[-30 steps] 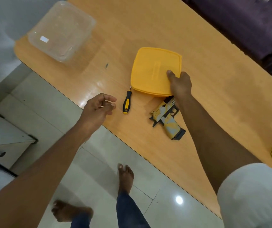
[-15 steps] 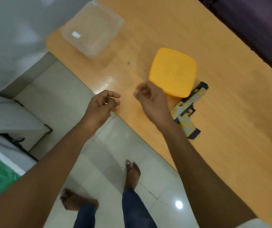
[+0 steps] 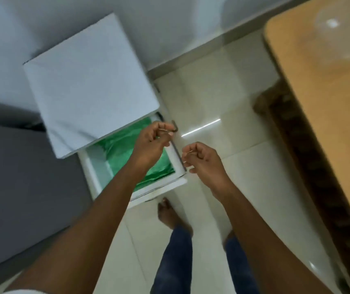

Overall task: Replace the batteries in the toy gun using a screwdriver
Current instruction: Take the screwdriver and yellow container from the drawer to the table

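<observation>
The toy gun and the screwdriver are out of view. My left hand (image 3: 155,143) hovers over an open white bin (image 3: 176,164) lined with a green bag (image 3: 123,153), thumb and forefinger pinching a small thin item too blurred to identify. My right hand (image 3: 203,162) is just to the right of the bin's rim. Its fingers are curled, and a thin pale sliver shows between thumb and fingertips.
The bin's white lid (image 3: 89,81) stands raised against the grey wall. The wooden table (image 3: 328,85) runs along the right edge, with a clear plastic container (image 3: 337,37) blurred on it. My bare feet and jeans (image 3: 174,255) stand on pale floor tiles.
I have turned away from the table to the bin on the left. Both hands moved from the table edge to above the bin; gun, screwdriver and yellow lid left the view.
</observation>
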